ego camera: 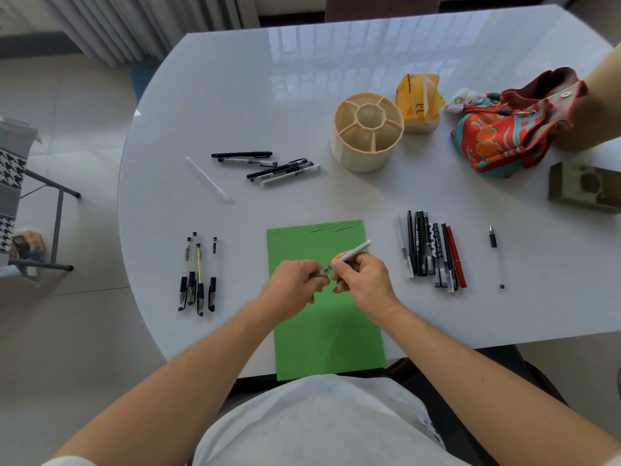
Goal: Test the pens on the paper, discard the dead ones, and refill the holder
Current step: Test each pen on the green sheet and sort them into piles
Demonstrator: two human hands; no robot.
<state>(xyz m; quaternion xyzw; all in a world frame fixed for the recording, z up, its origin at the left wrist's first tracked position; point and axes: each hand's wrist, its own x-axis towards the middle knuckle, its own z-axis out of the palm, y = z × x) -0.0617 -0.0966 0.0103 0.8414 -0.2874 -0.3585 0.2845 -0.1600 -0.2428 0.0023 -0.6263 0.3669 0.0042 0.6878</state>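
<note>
Above the green paper (329,331) both hands meet. My right hand (361,279) grips the barrel of a white pen (356,251), which slants up to the right. My left hand (295,280) pinches the pen's cap (321,272) at its lower end. Pen strokes mark the paper's top edge. The beige pen holder (366,132), divided into compartments, stands empty at the back. Pen groups lie on the white table (235,95): several black-grip pens (198,275) at left, several pens (265,166) at back left, and a dark bunch with one red pen (431,250) at right.
A single pen (495,255) lies alone at far right, and a white stick-like pen (206,178) at back left. A yellow packet (418,100), a patterned cloth bag (510,129) and an olive box (584,188) sit at the back right. A folding stand (40,196) is beside the table.
</note>
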